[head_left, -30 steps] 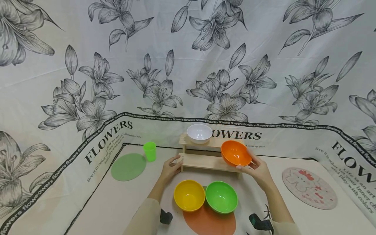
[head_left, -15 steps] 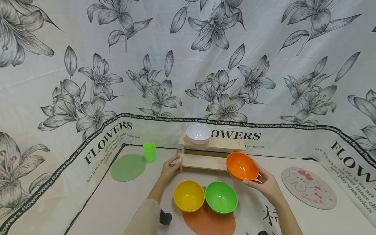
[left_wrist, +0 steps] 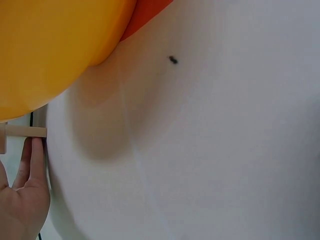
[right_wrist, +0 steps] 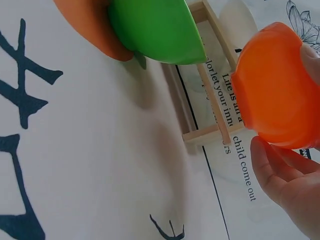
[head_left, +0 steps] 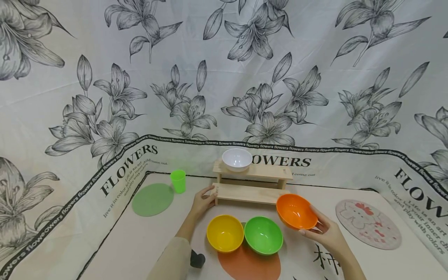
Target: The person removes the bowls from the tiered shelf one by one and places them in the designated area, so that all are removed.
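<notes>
Left hand (head_left: 203, 201), straight-fingered, apparently steadied the shelf (head_left: 250, 193) at eleven o'clock while right hand (head_left: 327, 231) pinched the orange bowl (head_left: 296, 212) at one.

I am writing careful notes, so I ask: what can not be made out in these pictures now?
Head view: the front right corner of the wooden shelf, behind the orange bowl.
Head view: the letters before "OWERS", covered by the white bowl.
Left wrist view: part of the yellow bowl, cut off by the top and left edges.
Right wrist view: part of the right hand, cut off by the right edge.
</notes>
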